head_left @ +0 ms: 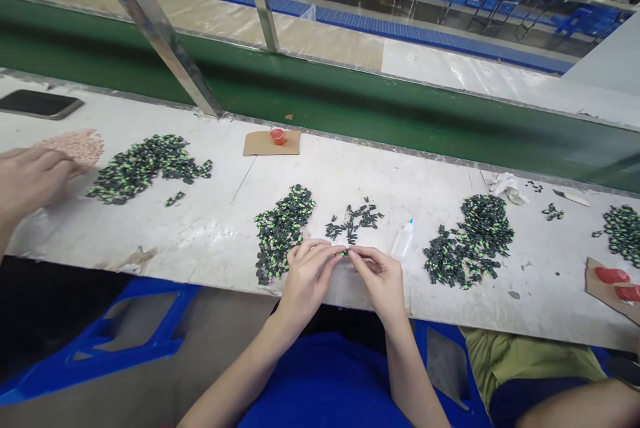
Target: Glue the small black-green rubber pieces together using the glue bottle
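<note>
Between the fingertips of my left hand [311, 271] and my right hand [379, 273] is a small black-and-green part [344, 253]. Both hands are closed in a pinch on it, close above the white table. A heap of black-and-green parts [284, 231] lies just left of my left hand. Beyond my fingertips are scattered small black pieces [353, 220]. Next to my right hand lies a white squeeze bottle [403, 240] with a blue tip, tilted. A larger heap of black-and-green parts [470, 241] is farther right.
A co-worker's hand [37, 178] rests by pale pink pieces [83, 147] at left, near another black-and-green heap [145, 167]. A red cup [277, 137] stands on cardboard [257, 144]. A metal post [155, 31] rises at the table's back edge. A second person sits at right.
</note>
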Available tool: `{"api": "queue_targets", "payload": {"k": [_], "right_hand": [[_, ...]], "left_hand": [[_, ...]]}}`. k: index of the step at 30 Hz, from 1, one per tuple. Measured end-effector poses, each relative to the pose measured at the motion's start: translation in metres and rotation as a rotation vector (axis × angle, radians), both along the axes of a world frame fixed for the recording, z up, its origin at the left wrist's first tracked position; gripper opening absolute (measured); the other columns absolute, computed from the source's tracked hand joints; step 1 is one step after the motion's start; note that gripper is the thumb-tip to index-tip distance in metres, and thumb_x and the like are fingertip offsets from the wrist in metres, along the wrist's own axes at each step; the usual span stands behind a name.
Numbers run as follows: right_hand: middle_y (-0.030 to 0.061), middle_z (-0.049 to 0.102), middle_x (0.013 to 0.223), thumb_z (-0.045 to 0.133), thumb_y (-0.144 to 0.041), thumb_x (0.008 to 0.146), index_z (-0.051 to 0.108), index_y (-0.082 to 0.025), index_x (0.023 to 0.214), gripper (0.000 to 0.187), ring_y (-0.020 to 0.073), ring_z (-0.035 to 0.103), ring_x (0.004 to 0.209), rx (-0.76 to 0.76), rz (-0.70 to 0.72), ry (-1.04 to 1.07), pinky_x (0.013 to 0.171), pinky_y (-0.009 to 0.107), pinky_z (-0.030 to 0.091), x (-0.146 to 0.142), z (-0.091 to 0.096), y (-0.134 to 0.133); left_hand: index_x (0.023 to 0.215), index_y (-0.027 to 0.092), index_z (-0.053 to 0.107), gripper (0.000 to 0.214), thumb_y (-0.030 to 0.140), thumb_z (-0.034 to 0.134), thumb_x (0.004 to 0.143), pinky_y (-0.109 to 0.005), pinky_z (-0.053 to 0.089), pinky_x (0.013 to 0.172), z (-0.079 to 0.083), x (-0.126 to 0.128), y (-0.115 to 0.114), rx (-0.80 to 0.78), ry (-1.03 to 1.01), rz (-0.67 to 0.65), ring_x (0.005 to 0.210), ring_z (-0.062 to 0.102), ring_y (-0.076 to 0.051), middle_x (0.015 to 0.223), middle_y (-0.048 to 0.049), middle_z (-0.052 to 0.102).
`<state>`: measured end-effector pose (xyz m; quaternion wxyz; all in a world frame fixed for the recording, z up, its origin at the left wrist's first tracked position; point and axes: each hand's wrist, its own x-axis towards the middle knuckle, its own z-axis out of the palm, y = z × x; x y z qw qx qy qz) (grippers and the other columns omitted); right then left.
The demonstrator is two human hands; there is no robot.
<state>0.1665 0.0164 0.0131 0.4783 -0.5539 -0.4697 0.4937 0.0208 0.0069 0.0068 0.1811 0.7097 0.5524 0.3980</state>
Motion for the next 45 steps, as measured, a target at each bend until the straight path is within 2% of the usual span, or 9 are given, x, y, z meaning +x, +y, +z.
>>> {"api": "queue_targets", "payload": {"k": [5, 10, 17, 20, 24, 28, 39, 42, 45], "right_hand": [[0.0042, 0.075, 0.081, 0.069, -0.026, 0.077, 0.075, -0.02, 0.08, 0.009, 0.0185, 0.071, 0.075, 0.121, 0.023, -0.005, 0.071, 0.029, 0.059, 0.003, 0.001, -0.002], [0.0038, 0.074, 0.082, 0.066, -0.017, 0.081, 0.073, -0.022, 0.082, 0.009, 0.0168, 0.07, 0.076, 0.377, 0.05, -0.138, 0.072, 0.029, 0.058, 0.007, 0.004, -0.004], [0.0057, 0.072, 0.079, 0.063, -0.007, 0.081, 0.069, -0.02, 0.085, 0.015, 0.0174, 0.067, 0.074, 0.674, 0.042, -0.317, 0.067, 0.031, 0.056, 0.009, 0.007, -0.007], [0.0044, 0.071, 0.076, 0.064, -0.009, 0.078, 0.068, -0.02, 0.085, 0.013, 0.0158, 0.066, 0.068, 0.611, 0.057, -0.315, 0.063, 0.029, 0.056, 0.013, 0.006, -0.007], [0.002, 0.07, 0.074, 0.067, -0.016, 0.073, 0.065, -0.02, 0.096, 0.023, 0.0138, 0.065, 0.062, 0.382, 0.087, -0.181, 0.063, 0.027, 0.057, 0.019, 0.006, -0.006], [-0.0014, 0.066, 0.066, 0.069, -0.019, 0.067, 0.061, -0.021, 0.095, 0.029, 0.0119, 0.06, 0.057, 0.254, 0.085, -0.037, 0.058, 0.025, 0.054, 0.017, 0.006, -0.005], [-0.004, 0.061, 0.061, 0.069, -0.018, 0.063, 0.059, -0.022, 0.087, 0.026, 0.0105, 0.054, 0.053, 0.21, 0.067, 0.087, 0.054, 0.023, 0.049, 0.013, -0.002, -0.005], [-0.0028, 0.063, 0.063, 0.068, -0.018, 0.066, 0.062, -0.022, 0.087, 0.023, 0.0112, 0.056, 0.054, 0.225, 0.077, 0.016, 0.055, 0.024, 0.05, 0.018, -0.002, -0.008], [0.0, 0.065, 0.068, 0.066, -0.018, 0.071, 0.066, -0.021, 0.086, 0.015, 0.0136, 0.06, 0.06, 0.261, 0.093, -0.156, 0.059, 0.027, 0.052, 0.032, 0.001, -0.01]], "left_hand": [[0.098, 0.025, 0.07, 0.015, 0.025, 0.057, 0.089, -0.036, 0.044, 0.083, 0.004, 0.002, 0.001, -0.12, -0.173, -0.036, 0.091, 0.062, -0.021, 0.091, -0.0039, 0.071], [0.092, 0.023, 0.071, 0.013, 0.026, 0.06, 0.085, -0.035, 0.05, 0.084, 0.01, 0.003, 0.004, -0.202, -0.362, -0.078, 0.091, 0.063, -0.02, 0.091, -0.0054, 0.07], [0.087, 0.022, 0.071, 0.011, 0.025, 0.061, 0.083, -0.033, 0.05, 0.081, 0.015, 0.005, 0.005, -0.225, -0.38, -0.098, 0.086, 0.063, -0.02, 0.087, -0.0051, 0.069], [0.089, 0.023, 0.071, 0.012, 0.024, 0.06, 0.085, -0.034, 0.046, 0.082, 0.016, 0.003, 0.005, -0.199, -0.317, -0.152, 0.089, 0.061, -0.02, 0.087, -0.0049, 0.069], [0.097, 0.025, 0.068, 0.015, 0.025, 0.054, 0.091, -0.035, 0.039, 0.086, 0.017, -0.002, 0.007, -0.122, -0.157, -0.292, 0.094, 0.059, -0.02, 0.09, -0.0034, 0.07], [0.095, 0.025, 0.065, 0.02, 0.019, 0.046, 0.095, -0.04, 0.027, 0.092, 0.02, -0.003, 0.009, 0.015, 0.039, -0.308, 0.094, 0.059, -0.019, 0.085, -0.0001, 0.071], [0.092, 0.023, 0.065, 0.022, 0.014, 0.045, 0.094, -0.037, 0.029, 0.086, 0.018, -0.001, 0.007, 0.113, 0.1, -0.302, 0.087, 0.06, -0.018, 0.08, -0.0004, 0.072], [0.095, 0.023, 0.065, 0.022, 0.015, 0.045, 0.094, -0.037, 0.029, 0.087, 0.014, 0.004, 0.005, 0.086, 0.076, -0.318, 0.09, 0.06, -0.019, 0.083, -0.0008, 0.072], [0.115, 0.026, 0.059, 0.025, 0.018, 0.046, 0.095, -0.037, 0.029, 0.093, 0.01, 0.007, 0.004, -0.012, 0.072, -0.38, 0.097, 0.059, -0.019, 0.095, -0.0029, 0.072]]}}
